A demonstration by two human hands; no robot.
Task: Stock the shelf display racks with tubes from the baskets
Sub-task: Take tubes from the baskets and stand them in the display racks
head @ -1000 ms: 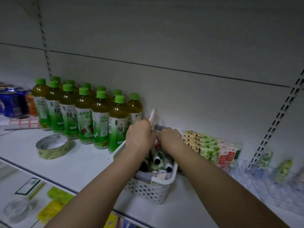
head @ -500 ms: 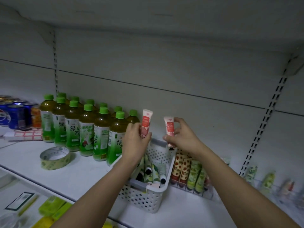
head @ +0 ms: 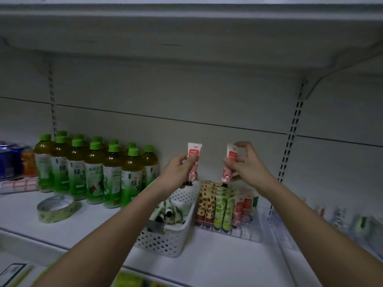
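My left hand (head: 177, 170) grips a pink-and-red tube (head: 193, 156) upright, cap down, above the white perforated basket (head: 165, 241). My right hand (head: 246, 164) pinches a second matching tube (head: 229, 160), also cap down, above the clear display rack (head: 244, 233). The rack holds rows of standing tubes (head: 219, 210) in strawberry, green and red patterns. Several green tubes (head: 172, 212) with black caps lie in the basket.
Green tea bottles (head: 93, 172) stand in rows left of the basket, with cans (head: 10, 160) beyond them. A roll of tape (head: 56, 208) lies on the white shelf (head: 207, 257). Another clear rack (head: 352, 224) with tubes sits at the right. A shelf board hangs overhead.
Both hands rose out of the basket, each with a pink tube. The right hand has shifted right over the rack, and the view has tilted upward.
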